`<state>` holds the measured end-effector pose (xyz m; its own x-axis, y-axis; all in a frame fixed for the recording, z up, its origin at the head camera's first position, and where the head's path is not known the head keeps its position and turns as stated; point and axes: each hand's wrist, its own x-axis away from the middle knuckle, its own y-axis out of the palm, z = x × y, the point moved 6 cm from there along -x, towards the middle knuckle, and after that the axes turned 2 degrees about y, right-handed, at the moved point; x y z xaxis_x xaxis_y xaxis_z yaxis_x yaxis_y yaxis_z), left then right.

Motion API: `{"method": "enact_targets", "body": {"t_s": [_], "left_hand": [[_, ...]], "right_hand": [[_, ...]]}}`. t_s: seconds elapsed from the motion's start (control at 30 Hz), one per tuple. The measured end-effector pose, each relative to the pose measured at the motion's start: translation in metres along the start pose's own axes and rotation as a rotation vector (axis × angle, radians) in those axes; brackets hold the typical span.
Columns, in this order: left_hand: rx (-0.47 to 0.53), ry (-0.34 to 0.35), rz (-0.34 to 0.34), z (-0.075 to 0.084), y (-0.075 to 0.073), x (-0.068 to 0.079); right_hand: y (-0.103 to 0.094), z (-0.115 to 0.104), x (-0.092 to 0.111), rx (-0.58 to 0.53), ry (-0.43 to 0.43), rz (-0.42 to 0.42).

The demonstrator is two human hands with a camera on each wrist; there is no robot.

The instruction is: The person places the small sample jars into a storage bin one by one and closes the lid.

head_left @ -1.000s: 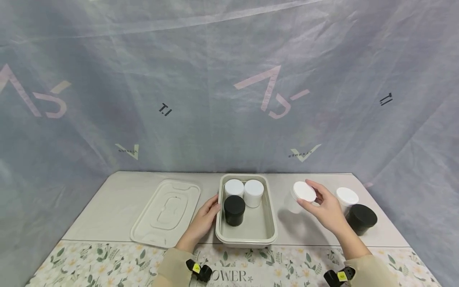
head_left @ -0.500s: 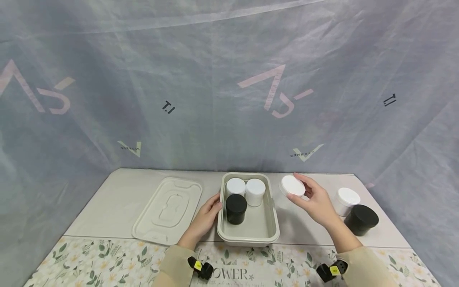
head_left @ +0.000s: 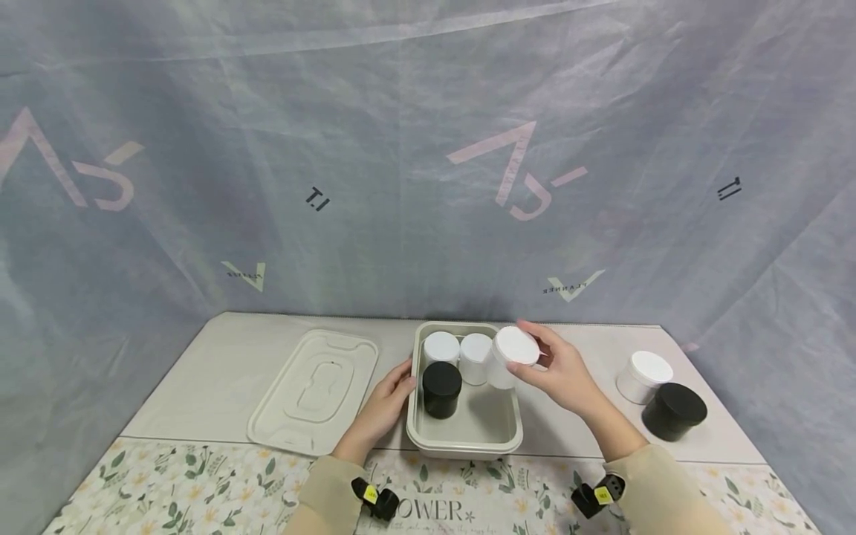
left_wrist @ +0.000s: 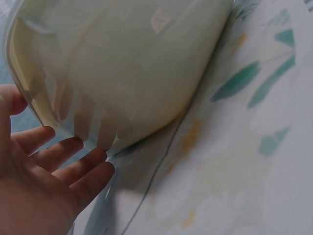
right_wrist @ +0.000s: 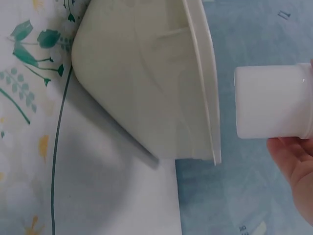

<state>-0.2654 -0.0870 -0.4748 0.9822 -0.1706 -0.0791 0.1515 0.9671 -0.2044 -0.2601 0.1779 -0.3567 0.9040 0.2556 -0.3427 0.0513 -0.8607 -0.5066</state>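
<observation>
My right hand (head_left: 560,375) grips a white lidded jar (head_left: 506,360) between thumb and fingers near its lid. In the head view this jar overlaps the right rim of a pale plastic bin (head_left: 464,448); in the right wrist view, the white jar (right_wrist: 271,102) is above the bin's rim (right_wrist: 208,83). Inside the bin, two white jars (head_left: 441,348) stand at the back, with a black jar (head_left: 441,390) in front at left. My left hand (head_left: 377,409) rests against the bin's left side, and the left wrist view shows its fingers (left_wrist: 58,154) fairly straight along the wall.
A pale rectangular lid (head_left: 314,390) lies flat left of the bin. On the right stand another white jar (head_left: 644,377) and a wider black jar (head_left: 674,412). A floral cloth (head_left: 194,490) covers the near strip, and a grey curtain (head_left: 374,148) hangs behind.
My right hand has carried the white jar leftward from the table's right side to over the bin's right rim. The left hand has stayed at the bin's left side.
</observation>
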Motion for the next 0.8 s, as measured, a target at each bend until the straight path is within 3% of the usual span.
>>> {"method": "enact_targets", "body": {"t_s": [0.53, 0.8], "left_hand": [[-0.009, -0.008, -0.004, -0.002, 0.0, -0.001], [-0.007, -0.011, -0.006, -0.002, 0.0, -0.002]], "right_hand": [[0.031, 0.012, -0.005, 0.013, 0.039, -0.094], [0.034, 0.014, -0.008, 0.124, 0.022, -0.098]]}}
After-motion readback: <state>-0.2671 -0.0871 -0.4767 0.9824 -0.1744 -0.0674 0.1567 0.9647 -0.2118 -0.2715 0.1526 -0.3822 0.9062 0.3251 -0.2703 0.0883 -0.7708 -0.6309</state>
